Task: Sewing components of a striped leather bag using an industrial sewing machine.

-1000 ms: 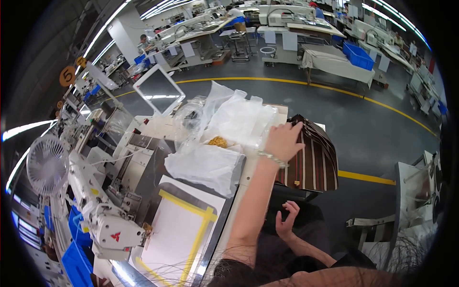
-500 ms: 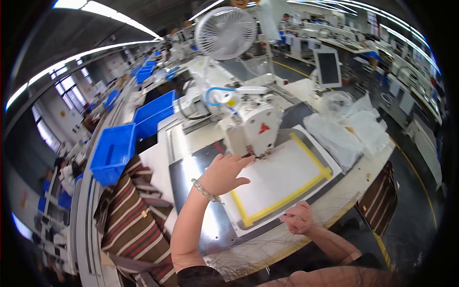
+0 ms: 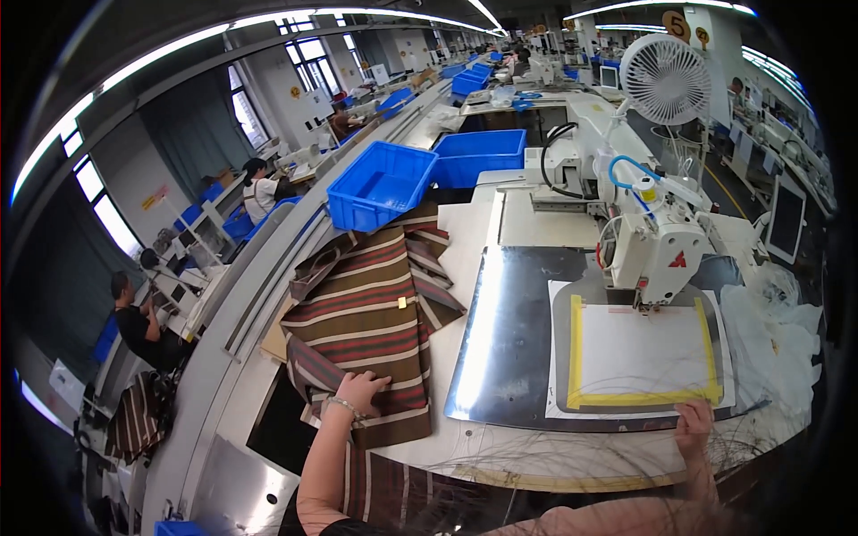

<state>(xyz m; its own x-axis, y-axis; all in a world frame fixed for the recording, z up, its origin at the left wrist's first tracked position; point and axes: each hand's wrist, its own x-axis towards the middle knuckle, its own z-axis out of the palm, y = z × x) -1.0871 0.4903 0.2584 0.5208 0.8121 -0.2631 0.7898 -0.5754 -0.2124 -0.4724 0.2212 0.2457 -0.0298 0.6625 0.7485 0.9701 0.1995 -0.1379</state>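
Observation:
My left hand [image 3: 359, 393] lies on the lower part of a brown, red and white striped fabric piece [image 3: 362, 308], fingers stretched over the cloth, a beaded bracelet at its wrist. The fabric is heaped in folds left of the sewing machine, with a small yellowish tag on it. My right hand [image 3: 693, 429] is closed, its fingers curled at the near right corner of a clamp frame [image 3: 561, 357]. What those fingers hold, if anything, is hidden. Inside the frame lies a white sheet [image 3: 639, 348] edged with yellow tape. The white sewing machine head [image 3: 660, 255] stands over the sheet's far edge.
Two blue bins [image 3: 380, 183] stand behind the fabric. A shiny metal plate [image 3: 500, 330] lies under the clamp frame. Clear plastic bags [image 3: 773, 330] are heaped at the right, near a dark screen [image 3: 786, 217]. A white fan [image 3: 666, 80] stands behind the machine. People sit at far-left workstations.
My view has turned left. My left hand has moved from beside the machine head to the striped fabric. My right hand remains by the frame's near right corner.

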